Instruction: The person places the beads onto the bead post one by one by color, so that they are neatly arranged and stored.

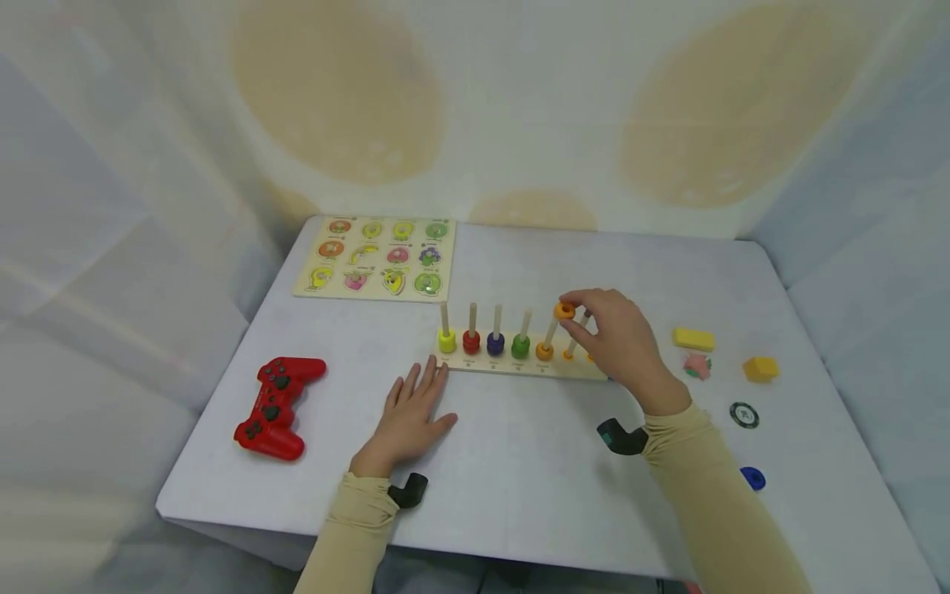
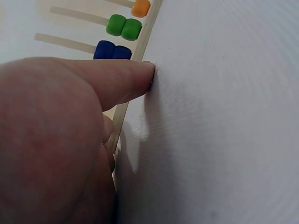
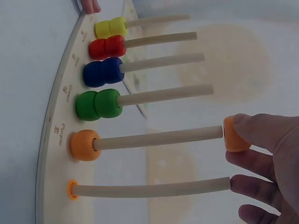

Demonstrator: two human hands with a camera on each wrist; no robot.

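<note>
Atop the fifth peg (image 3: 159, 138), the right grip (image 1: 619, 338) pinches an orange ring (image 3: 235, 134).

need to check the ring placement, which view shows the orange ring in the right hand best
The right wrist view: the orange ring fills the frame, pinched by the right hand at the tip of its peg. The head view shows it small. The left wrist view does not show it.
</note>
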